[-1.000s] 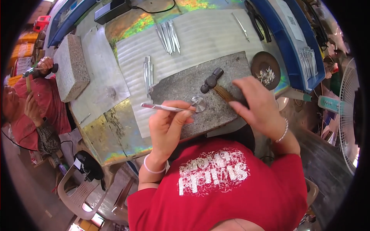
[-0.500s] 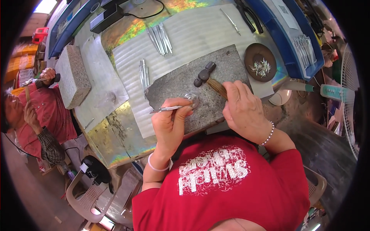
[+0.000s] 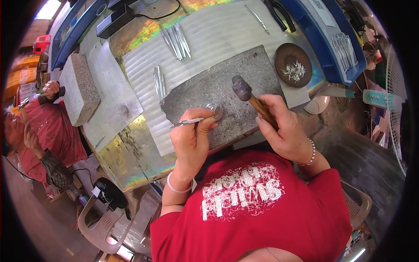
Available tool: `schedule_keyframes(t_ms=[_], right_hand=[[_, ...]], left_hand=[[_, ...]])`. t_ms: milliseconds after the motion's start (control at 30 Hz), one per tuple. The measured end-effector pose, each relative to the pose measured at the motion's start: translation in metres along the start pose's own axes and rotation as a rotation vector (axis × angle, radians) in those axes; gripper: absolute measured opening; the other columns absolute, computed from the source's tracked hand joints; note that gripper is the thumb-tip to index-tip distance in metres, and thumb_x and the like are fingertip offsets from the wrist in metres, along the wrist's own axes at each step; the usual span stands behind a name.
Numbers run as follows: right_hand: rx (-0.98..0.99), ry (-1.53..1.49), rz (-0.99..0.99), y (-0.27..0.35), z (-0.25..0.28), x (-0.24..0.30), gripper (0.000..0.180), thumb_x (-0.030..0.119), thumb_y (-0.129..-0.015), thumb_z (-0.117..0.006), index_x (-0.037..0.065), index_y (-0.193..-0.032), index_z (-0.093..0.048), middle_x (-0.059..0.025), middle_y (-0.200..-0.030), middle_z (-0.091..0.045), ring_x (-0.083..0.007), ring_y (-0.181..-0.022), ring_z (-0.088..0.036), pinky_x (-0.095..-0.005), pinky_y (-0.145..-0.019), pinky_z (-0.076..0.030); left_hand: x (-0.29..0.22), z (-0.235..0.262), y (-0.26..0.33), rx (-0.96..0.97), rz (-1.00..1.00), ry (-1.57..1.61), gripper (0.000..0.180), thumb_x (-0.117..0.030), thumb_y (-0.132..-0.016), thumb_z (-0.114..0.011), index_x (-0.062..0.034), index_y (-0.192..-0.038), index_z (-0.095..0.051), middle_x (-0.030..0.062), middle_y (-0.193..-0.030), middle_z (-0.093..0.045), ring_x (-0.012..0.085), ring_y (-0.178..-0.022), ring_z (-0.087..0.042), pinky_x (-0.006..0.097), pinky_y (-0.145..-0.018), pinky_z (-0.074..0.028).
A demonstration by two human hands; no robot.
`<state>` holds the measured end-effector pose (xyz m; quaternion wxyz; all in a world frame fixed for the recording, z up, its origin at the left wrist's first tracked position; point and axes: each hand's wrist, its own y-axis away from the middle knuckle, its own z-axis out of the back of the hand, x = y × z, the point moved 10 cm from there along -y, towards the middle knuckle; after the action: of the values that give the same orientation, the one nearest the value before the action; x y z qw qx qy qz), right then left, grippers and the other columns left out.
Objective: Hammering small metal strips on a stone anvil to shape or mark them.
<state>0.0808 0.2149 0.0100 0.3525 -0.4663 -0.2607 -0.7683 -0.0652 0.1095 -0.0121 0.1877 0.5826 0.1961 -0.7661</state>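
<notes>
My left hand [image 3: 190, 135] is closed in a pinch on a slim silver metal rod [image 3: 188, 122], which sticks out to the left of the fingers. Beside the fingertips is a small round, shiny, see-through piece [image 3: 217, 110] at the stone; whether the fingers also grip it, I cannot tell. A grey stone slab [image 3: 218, 83] lies under both. In my right hand [image 3: 283, 126] is a hammer [image 3: 242, 88], gripped by its wooden handle, its dark metal head over the slab. The head is to the right of and beyond the round piece, apart from it.
Several silver rods [image 3: 176, 41] lie on white foam sheeting [image 3: 139, 70], with more [image 3: 159, 83] nearer. A brown dish [image 3: 281, 54] holds small silver bits. Black-handled pliers [image 3: 281, 15], blue trays [image 3: 354, 72] and a fan [image 3: 395, 105] surround the table. At left, a person [image 3: 48, 131] holds a hammer by a granite block [image 3: 78, 83].
My right hand has shifted slightly right and turned, swinging the hammer head so it points another way. My left hand stays nearly in place. The view has shifted a little.
</notes>
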Motion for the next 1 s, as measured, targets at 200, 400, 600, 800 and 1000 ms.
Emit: schedule_keyframes(t_ms=[200,400,600,800,1000], right_hand=[[0.14,-0.278,0.041,-0.001,-0.008,0.022,0.034,0.006,-0.088,-0.055,0.002,-0.119,-0.042,-0.0111,-0.086,-0.055,-0.0219,-0.07,-0.059,-0.0298,-0.063,-0.045],[0.208,-0.154,0.357,-0.024,-0.013,0.092,0.025,0.004,-0.076,-0.068,0.001,-0.099,-0.058,-0.0141,-0.09,-0.063,-0.0264,-0.077,-0.064,-0.0317,-0.065,-0.05],[0.322,0.021,0.555,-0.03,-0.037,0.117,0.028,0.002,-0.07,-0.069,0.003,-0.096,-0.059,-0.0118,-0.082,-0.061,-0.0292,-0.07,-0.062,-0.0332,-0.058,-0.049],[0.307,0.092,0.403,-0.026,-0.032,0.114,0.03,0.002,-0.074,-0.068,0.004,-0.101,-0.055,-0.0079,-0.075,-0.056,-0.018,-0.062,-0.059,-0.0255,-0.056,-0.046],[0.201,0.055,0.365,0.004,0.001,0.114,0.039,0.009,-0.08,-0.06,0.0,-0.115,-0.046,-0.0087,-0.087,-0.058,-0.0107,-0.067,-0.055,-0.0229,-0.061,-0.044]], left_hand=[[-0.043,-0.011,0.006,-0.045,-0.391,-0.46,0.024,0.009,-0.071,-0.061,-0.0032,-0.091,-0.057,0.0101,-0.078,-0.061,0.0257,-0.062,-0.062,0.032,-0.051,-0.049],[-0.054,-0.009,0.008,-0.004,-0.437,-0.516,0.031,-0.003,-0.066,-0.064,-0.0029,-0.097,-0.059,0.0108,-0.08,-0.061,0.0259,-0.064,-0.062,0.033,-0.052,-0.049],[-0.05,-0.011,0.002,0.155,-0.289,-0.533,0.024,-0.01,-0.072,-0.062,-0.0074,-0.095,-0.056,0.0102,-0.089,-0.059,0.0265,-0.07,-0.061,0.037,-0.052,-0.049],[-0.035,-0.015,0.014,0.097,-0.49,-0.476,0.028,-0.005,-0.069,-0.061,-0.0059,-0.096,-0.055,0.0086,-0.085,-0.056,0.0259,-0.064,-0.061,0.035,-0.05,-0.049],[-0.038,-0.007,0.009,0.038,-0.47,-0.436,0.025,0.002,-0.066,-0.059,-0.0055,-0.09,-0.053,0.0075,-0.076,-0.051,0.0231,-0.058,-0.058,0.033,-0.046,-0.046]])
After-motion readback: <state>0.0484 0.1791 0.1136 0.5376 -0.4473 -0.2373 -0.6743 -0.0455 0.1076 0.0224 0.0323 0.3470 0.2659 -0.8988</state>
